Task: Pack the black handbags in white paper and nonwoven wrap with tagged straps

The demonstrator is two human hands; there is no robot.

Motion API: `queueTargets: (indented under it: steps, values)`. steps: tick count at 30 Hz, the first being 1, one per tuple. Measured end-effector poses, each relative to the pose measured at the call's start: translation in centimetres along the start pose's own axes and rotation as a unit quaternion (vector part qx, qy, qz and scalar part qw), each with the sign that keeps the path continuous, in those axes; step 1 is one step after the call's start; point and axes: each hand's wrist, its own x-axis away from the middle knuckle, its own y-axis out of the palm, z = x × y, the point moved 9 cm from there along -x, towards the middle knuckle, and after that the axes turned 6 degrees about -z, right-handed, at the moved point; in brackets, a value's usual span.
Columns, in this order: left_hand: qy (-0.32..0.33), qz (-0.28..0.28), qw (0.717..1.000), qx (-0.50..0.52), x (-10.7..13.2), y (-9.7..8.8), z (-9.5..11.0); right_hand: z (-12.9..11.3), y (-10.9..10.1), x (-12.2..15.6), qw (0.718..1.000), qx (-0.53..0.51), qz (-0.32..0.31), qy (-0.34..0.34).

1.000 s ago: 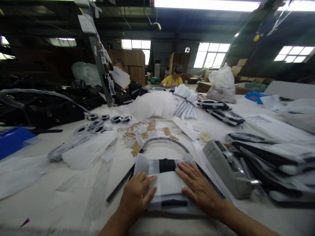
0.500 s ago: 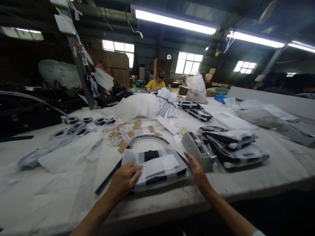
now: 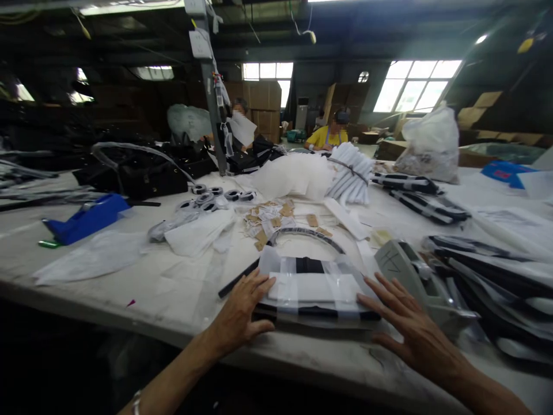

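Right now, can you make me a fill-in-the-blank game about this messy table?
1. The wrapped bag lies ____ the left hand and the right hand.
2. The grey tape dispenser stands on the bag's ____ side in the picture.
3. The far-left tape dispenser is ____.
4. The shirt beyond the white rolls is ____.

Missing words: between; right; blue; yellow.

Seeing a blue tape dispenser [image 3: 88,219] on the left of the bench [image 3: 95,293], with a small green object [image 3: 49,244] just beside it. Noticing black bags [image 3: 144,177] piled farther back, near a grey post [image 3: 211,109] bearing a white socket box [image 3: 201,44]. Looking past fanned white sheets [image 3: 294,174] and a tied bundle of white tubes [image 3: 351,173] to a person in yellow [image 3: 324,138]. Spotting a filled plastic bag [image 3: 432,138] at right, and stacked cardboard boxes [image 3: 264,97] and bright windows [image 3: 417,86] beyond.
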Motion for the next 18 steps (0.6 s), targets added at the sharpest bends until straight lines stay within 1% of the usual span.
queueTargets:
  steps: [2,4,7,11,14,18]
  values:
    - [-0.022,0.001,1.000,0.014,0.6,0.6,-0.5,0.1,1.0,-0.7,0.998,-0.024,-0.049,-0.024]
    - [-0.031,0.006,0.999,0.029,0.6,1.0,-0.7,0.7,1.7,-1.3,0.996,-0.061,-0.060,-0.013]
    - [-0.033,0.009,0.999,0.042,0.2,1.1,-0.7,1.3,2.4,-1.7,0.995,-0.089,-0.030,0.011]
    - [-0.038,0.005,0.999,0.037,-0.2,0.6,-0.9,1.1,2.6,-1.7,0.993,-0.103,0.030,0.053]
    - [-0.034,0.000,0.999,0.020,-0.4,0.1,-1.7,0.1,2.5,-2.0,0.988,-0.108,0.074,0.079]
    - [-0.030,0.012,0.999,0.002,-0.4,-0.7,-3.4,-2.2,2.7,-2.4,0.987,-0.097,0.098,0.086]
